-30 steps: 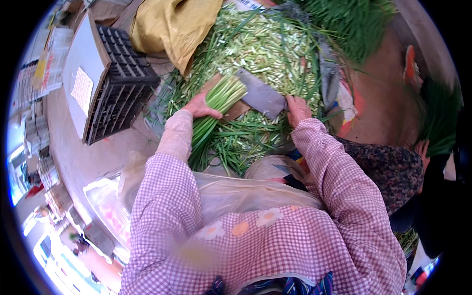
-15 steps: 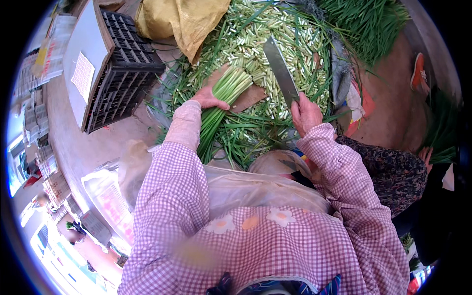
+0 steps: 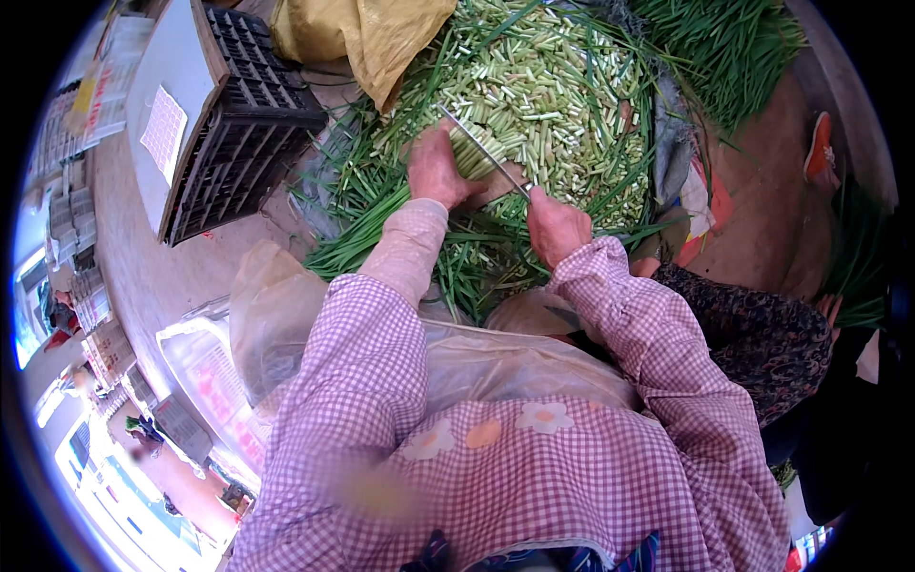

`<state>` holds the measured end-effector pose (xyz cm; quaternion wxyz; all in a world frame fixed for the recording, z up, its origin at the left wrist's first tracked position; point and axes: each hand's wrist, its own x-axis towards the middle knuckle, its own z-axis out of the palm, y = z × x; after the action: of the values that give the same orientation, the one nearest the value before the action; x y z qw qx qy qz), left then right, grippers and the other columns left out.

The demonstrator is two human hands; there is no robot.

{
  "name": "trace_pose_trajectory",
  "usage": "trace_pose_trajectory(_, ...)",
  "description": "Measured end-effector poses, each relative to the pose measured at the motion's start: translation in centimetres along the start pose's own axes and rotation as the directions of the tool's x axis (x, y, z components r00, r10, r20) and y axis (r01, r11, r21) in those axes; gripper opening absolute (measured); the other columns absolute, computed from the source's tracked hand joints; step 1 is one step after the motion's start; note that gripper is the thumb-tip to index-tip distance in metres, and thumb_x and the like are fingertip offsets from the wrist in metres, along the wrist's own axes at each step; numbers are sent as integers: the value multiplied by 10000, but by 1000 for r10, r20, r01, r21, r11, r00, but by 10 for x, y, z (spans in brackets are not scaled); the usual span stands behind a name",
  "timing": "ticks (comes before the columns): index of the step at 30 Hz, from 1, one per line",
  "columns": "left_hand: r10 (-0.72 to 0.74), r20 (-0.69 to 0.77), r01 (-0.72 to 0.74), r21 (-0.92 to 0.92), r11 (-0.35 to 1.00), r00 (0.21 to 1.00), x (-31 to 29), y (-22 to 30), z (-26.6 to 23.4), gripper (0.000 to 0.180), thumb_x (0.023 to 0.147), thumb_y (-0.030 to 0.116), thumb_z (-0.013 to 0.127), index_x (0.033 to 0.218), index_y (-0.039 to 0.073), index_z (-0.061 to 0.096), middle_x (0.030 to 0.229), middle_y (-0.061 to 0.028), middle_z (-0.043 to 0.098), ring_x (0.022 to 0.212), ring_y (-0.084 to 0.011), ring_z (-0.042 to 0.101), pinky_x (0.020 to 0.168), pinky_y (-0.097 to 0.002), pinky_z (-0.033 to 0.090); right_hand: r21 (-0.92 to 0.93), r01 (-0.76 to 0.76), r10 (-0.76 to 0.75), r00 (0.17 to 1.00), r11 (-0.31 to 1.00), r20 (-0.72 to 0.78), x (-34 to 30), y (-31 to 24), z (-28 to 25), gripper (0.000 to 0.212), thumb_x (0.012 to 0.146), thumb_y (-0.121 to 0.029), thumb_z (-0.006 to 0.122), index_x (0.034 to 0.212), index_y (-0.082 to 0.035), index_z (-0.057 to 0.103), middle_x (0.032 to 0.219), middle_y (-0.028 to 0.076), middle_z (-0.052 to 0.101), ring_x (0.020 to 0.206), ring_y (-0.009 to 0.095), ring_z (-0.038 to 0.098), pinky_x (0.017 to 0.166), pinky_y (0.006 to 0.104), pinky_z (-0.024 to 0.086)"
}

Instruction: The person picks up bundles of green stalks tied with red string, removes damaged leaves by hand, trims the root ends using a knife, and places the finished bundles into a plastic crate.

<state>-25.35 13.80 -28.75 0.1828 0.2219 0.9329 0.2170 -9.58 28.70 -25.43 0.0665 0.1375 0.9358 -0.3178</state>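
Note:
My right hand [image 3: 558, 225] grips the handle of a broad-bladed kitchen knife [image 3: 488, 155]. Its blade is seen nearly edge-on, slanting up and left across the cut end of a bunch of long green chive-like stalks [image 3: 470, 158]. Around that bunch my left hand [image 3: 440, 170] is closed, thumb on the right, close beside the blade; the hand hides part of the stalks. Their green leaves [image 3: 367, 227] trail down to the left. Under the bunch shows a bit of brown board [image 3: 500, 179]. Beyond it spreads a heap of short pale-green cut pieces [image 3: 548, 95].
A black plastic crate [image 3: 253, 124] with a white board on its side stands at left, near a yellow sack [image 3: 367, 33]. More uncut green stalks [image 3: 720, 48] lie at upper right. Someone in dark patterned clothing [image 3: 753, 334] sits close on my right, a hand near more greens.
The knife has come left and down to the cut end of the bunch, its blade turning edge-on. My left hand has moved up and right along the stalks, whose leaves now trail further left.

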Motion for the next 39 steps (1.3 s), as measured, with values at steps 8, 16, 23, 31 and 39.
trace_pose_trajectory(8,-123,-52,130,156,979,991,6,-6,30,878,476,301,907,1230,36,543,1111,-209,632,1059,-373,601,945,-428,482,-68,-95,106,976,993,190,17,0,-13,169,920,-197,512,941,-34,470,674,230,592,692,459,593,639,551,445)
trace_pose_trajectory(16,-151,-78,167,285,944,985,3,-15,50,615,589,371,855,1006,-3,601,971,-222,657,887,-387,652,790,-471,528,-151,-99,136,958,983,252,13,2,-21,180,923,-209,506,918,-31,481,703,242,620,707,458,619,651,549,466)
trace_pose_trajectory(23,-188,-58,196,214,957,981,4,-6,46,589,608,393,847,978,15,588,965,-204,645,894,-381,645,793,-476,519,-124,-77,99,979,989,178,7,2,-13,159,905,-191,538,885,-46,478,655,211,602,641,429,614,590,532,460)
trace_pose_trajectory(31,-166,-69,178,247,952,984,1,-9,47,558,629,363,825,989,22,570,946,-181,642,882,-360,648,785,-493,494,-143,-153,176,970,978,170,5,-10,-17,113,874,-128,567,857,-54,484,655,213,593,643,425,605,563,531,429)
trace_pose_trajectory(39,-96,-146,134,275,952,985,-7,-10,56,617,612,383,846,1011,1,570,972,-204,634,927,-381,633,808,-490,506,-238,-114,159,970,965,183,4,-6,-5,100,840,-79,591,880,-49,505,624,201,607,616,412,631,562,508,473)
